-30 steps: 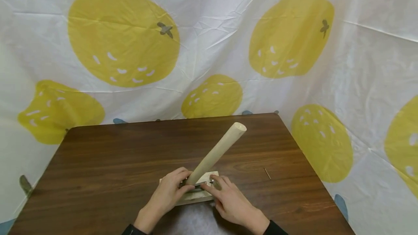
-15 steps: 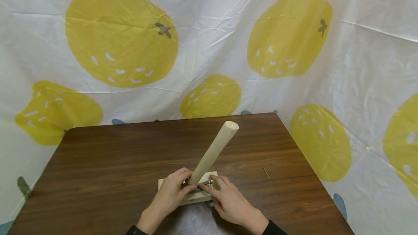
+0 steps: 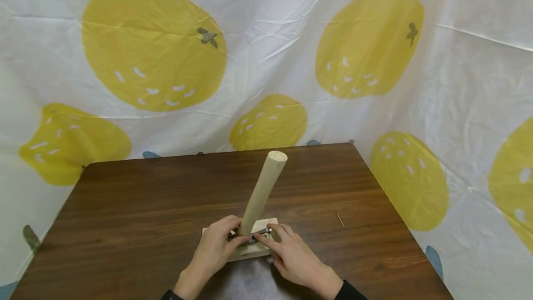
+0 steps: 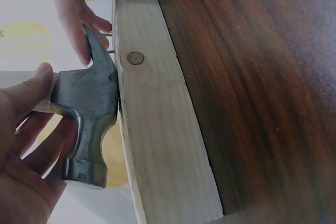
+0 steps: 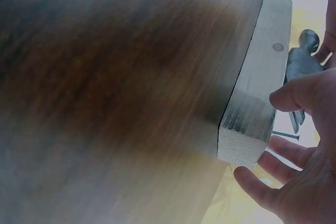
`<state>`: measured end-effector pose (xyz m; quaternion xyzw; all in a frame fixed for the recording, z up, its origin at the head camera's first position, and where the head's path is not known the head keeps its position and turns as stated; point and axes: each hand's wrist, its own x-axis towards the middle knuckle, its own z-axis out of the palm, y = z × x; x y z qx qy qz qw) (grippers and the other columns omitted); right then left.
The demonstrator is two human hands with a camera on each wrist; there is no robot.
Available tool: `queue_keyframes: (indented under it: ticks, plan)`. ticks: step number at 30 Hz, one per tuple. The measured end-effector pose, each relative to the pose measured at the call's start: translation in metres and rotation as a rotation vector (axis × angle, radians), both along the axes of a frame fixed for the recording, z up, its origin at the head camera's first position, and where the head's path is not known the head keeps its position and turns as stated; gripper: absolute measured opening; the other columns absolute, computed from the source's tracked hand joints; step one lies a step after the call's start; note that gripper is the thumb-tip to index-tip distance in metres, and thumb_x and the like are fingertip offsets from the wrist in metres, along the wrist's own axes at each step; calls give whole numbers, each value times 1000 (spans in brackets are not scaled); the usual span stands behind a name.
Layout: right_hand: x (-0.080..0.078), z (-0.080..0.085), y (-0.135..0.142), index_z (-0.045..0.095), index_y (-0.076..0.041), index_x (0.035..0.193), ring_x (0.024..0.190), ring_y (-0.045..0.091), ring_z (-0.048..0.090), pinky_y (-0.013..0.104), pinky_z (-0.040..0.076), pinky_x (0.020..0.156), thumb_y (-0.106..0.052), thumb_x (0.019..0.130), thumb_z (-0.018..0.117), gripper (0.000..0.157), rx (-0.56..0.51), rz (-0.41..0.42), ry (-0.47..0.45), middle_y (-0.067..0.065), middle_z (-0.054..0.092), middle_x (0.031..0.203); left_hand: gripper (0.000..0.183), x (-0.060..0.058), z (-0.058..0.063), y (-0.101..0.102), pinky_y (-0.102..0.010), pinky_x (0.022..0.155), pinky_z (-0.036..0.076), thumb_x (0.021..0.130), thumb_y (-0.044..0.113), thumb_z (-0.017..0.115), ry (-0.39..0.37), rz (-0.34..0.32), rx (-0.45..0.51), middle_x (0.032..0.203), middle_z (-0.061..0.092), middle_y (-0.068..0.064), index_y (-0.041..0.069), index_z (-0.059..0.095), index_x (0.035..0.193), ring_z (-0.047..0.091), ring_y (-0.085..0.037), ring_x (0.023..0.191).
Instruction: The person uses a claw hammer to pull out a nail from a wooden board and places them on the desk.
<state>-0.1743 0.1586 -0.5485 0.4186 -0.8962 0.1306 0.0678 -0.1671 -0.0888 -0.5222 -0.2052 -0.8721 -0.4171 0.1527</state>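
Observation:
A claw hammer has a pale round wooden handle (image 3: 264, 189), which stands up from the board and leans right in the head view. Its steel head (image 4: 86, 95) lies against the top of a pale wooden block (image 4: 152, 114). My left hand (image 3: 214, 243) grips the hammer low down, thumb and fingers around the handle beside the head. At the block's right end my right hand (image 3: 293, 256) holds it, thumb along one edge and fingers on the far side. Nails (image 5: 286, 136) stick out of the block, and the hammer's claw reaches them in the left wrist view.
A loose nail (image 3: 340, 220) lies on the dark wood-grain table (image 3: 145, 203), right of the hands. A white curtain (image 3: 266, 50) printed with yellow fruit hangs behind the table and along its right side. A round knot (image 4: 135, 57) marks the block's side.
The hammer handle has swung leftward and stands closer to upright. Both hands stay in nearly the same place at the block.

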Motion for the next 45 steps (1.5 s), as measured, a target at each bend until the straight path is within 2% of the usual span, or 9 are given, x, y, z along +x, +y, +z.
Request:
queue_keyframes:
  ticks: [4,10,20,25,28,33,37,41,45]
  plan:
    - [0,-1,0,42,-24,158,132,33,48,49,55,87,-9,97,67,68,-7,2,-7,17,47,148,33,2,1,0,-30,69,59,74,7,91,-11,18,-4,95,69,12,17,76,102,68,-8,83]
    - [0,0,0,42,-25,158,132,32,47,50,55,90,-9,97,67,68,-7,-3,-19,16,47,148,33,3,1,0,-27,68,59,73,9,92,17,49,-38,95,71,11,18,76,100,71,-11,82]
    - [-1,1,-1,41,-25,158,133,32,47,49,55,89,-9,97,67,68,-8,-7,-23,14,47,148,32,0,-2,-4,-29,66,59,72,9,93,44,43,-30,90,68,13,19,72,94,71,-10,80]
    - [0,0,0,32,-26,162,134,31,47,49,55,89,-8,97,67,76,-26,-8,-23,13,47,148,32,1,-3,-6,-30,67,60,73,6,92,27,33,-7,89,67,12,18,70,93,72,-12,81]
    - [0,-1,1,24,-22,164,132,28,49,47,54,92,-4,94,68,85,-73,-12,-25,11,50,146,33,1,-4,-7,-30,69,60,73,5,92,18,27,8,89,67,11,18,69,93,71,-12,81]
    - [0,0,4,19,-3,163,127,26,55,43,51,100,-2,88,71,91,-148,-30,-26,15,56,139,32,1,-5,-9,-34,70,61,73,5,91,31,20,17,90,68,10,17,68,92,71,-11,83]
    - [-1,0,7,23,4,159,127,29,57,42,49,104,-3,91,72,84,-174,-50,-45,21,55,141,32,2,-4,-10,-36,72,61,74,5,91,-6,24,24,91,68,10,17,69,94,70,-12,84]
    - [1,1,10,35,7,153,127,30,57,42,50,103,-6,93,71,70,-192,-68,-43,21,57,140,32,4,-3,-11,-36,75,61,76,3,90,-58,30,37,92,67,12,18,70,96,70,-12,86]
    - [2,1,12,49,4,141,120,26,61,39,53,98,-7,94,71,53,-191,-70,-15,15,62,130,33,5,-2,-10,-35,74,60,76,2,90,-35,40,21,92,65,13,18,70,96,69,-11,85]
